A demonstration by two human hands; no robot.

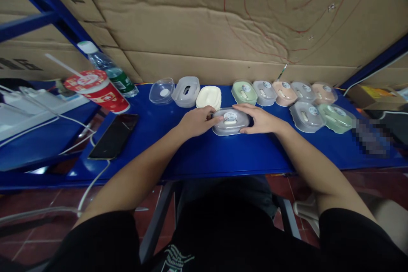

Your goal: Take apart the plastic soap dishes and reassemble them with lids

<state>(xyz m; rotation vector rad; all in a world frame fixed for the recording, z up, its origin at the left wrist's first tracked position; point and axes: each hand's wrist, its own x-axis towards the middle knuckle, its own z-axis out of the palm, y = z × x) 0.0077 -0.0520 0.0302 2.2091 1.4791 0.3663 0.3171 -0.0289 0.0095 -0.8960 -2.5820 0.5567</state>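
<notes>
A small grey plastic box with a clear lid and a round sticker sits on the blue table in front of me. My left hand grips its left end, the thumb laid over the lid. Around the right end curls my right hand, fingers on the far edge and thumb at the near side. Just behind my left hand is a pile of cream-coloured flat pieces. Left of that stand grey box shells with an oval opening, then clear lids.
Several lidded boxes in green, grey and pink, such as a green box, line the back right. On the left are a red paper cup with a straw, a water bottle and a cabled phone. A cardboard wall rises behind.
</notes>
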